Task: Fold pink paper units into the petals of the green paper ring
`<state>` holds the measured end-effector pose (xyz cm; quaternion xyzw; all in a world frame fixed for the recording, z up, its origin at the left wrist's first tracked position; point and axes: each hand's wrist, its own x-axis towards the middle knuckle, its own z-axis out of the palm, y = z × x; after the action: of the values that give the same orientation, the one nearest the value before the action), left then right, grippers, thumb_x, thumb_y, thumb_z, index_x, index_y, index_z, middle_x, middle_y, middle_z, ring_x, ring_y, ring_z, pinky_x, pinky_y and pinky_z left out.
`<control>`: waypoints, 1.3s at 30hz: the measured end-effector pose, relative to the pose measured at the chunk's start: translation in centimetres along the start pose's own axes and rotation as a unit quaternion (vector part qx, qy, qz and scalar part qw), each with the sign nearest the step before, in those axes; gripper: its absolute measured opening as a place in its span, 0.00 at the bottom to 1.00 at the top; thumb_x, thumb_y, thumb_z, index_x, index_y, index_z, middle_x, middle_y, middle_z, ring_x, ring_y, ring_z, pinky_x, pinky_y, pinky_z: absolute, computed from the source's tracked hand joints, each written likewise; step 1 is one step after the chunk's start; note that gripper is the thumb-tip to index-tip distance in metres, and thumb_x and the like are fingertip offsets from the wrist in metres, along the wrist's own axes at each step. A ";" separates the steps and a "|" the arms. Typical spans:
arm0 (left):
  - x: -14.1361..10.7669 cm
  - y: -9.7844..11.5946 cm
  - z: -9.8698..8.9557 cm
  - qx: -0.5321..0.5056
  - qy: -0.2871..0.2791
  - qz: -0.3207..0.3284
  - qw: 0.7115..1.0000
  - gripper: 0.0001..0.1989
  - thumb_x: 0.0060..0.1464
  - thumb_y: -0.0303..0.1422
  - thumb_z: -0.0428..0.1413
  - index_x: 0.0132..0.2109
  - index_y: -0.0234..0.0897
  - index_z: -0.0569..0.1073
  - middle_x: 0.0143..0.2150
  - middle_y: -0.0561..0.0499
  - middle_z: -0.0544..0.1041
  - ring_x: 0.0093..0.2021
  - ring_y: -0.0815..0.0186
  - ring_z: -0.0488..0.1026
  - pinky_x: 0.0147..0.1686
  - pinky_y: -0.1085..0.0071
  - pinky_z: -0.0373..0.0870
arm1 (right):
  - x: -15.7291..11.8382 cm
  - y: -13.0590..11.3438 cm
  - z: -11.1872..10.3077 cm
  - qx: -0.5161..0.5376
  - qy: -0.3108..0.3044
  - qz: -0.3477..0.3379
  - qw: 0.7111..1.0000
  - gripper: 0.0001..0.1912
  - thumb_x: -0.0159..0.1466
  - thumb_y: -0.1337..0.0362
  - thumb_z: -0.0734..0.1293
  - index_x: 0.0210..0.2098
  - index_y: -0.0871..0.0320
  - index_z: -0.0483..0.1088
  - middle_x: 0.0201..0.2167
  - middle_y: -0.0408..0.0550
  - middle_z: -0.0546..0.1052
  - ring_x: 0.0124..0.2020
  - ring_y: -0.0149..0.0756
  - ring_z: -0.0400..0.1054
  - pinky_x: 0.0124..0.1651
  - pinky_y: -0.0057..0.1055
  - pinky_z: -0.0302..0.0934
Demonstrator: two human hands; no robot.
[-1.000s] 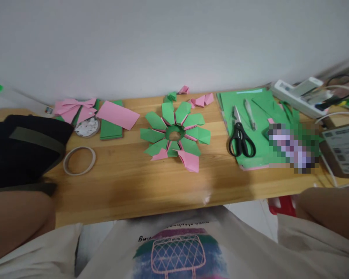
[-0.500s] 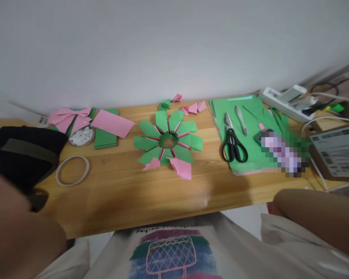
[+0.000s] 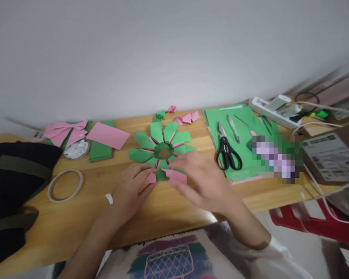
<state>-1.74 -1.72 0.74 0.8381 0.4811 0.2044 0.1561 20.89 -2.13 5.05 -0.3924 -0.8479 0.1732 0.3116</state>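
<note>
A ring of folded green and pink paper, shaped like a flower point(image 3: 142, 155), lies flat on the table in front of me. Two pink flaps point(image 3: 177, 176) stick out at its near side. My left hand point(image 3: 135, 190) comes in from the lower left, with its fingertips at the left pink flap and a gap between thumb and fingers. Over the ring's right near side is my right hand point(image 3: 205, 182), fingers apart from the thumb, reaching round the right flap. Its fingers hide some green petals. A small white scrap point(image 3: 109, 198) shows beside my left wrist.
Left are a roll of tape point(image 3: 65, 186), a black bag point(image 3: 20, 170), a white round dish point(image 3: 77, 149) and pink paper point(image 3: 109, 135). Right are black scissors point(image 3: 228, 153) and a cutter point(image 3: 233, 128) on green sheets point(image 3: 241, 116), a power strip point(image 3: 275, 112) and a box point(image 3: 331, 155).
Both my hands have come in over the near side of the paper ring. The view has shifted slightly, while the ring keeps its place on the table. A white scrap now shows.
</note>
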 end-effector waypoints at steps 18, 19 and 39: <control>1.8 0.5 0.9 -0.191 0.168 -0.176 0.951 0.18 0.52 0.37 0.60 0.49 0.37 0.73 0.46 0.48 0.79 0.45 0.62 0.77 0.46 0.66 0.76 | -1.1 5.0 2.4 0.010 -0.044 0.023 0.999 0.41 0.57 0.53 0.71 0.64 0.55 0.53 0.60 0.58 0.64 0.64 0.53 0.54 0.63 0.55 0.53; 1.9 0.4 1.1 -0.204 0.180 -0.166 0.948 0.18 0.52 0.36 0.61 0.50 0.37 0.73 0.46 0.48 0.79 0.45 0.62 0.77 0.45 0.66 0.76 | -1.2 5.2 2.5 -0.005 -0.045 0.025 0.999 0.41 0.57 0.55 0.71 0.64 0.55 0.52 0.61 0.58 0.64 0.65 0.54 0.52 0.64 0.56 0.51; 1.3 1.2 0.7 -0.170 0.101 -0.069 0.978 0.21 0.54 0.27 0.57 0.56 0.40 0.67 0.43 0.49 0.78 0.42 0.63 0.76 0.46 0.63 0.71 | -0.7 4.9 3.4 0.039 0.139 0.107 0.984 0.07 0.64 0.67 0.67 0.42 0.55 0.72 0.37 0.47 0.81 0.35 0.36 0.75 0.39 0.33 0.68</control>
<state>0.05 -1.25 0.90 0.7392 0.5089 0.3557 0.2607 21.70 0.27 -0.44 -0.4886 -0.7423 0.1822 0.4209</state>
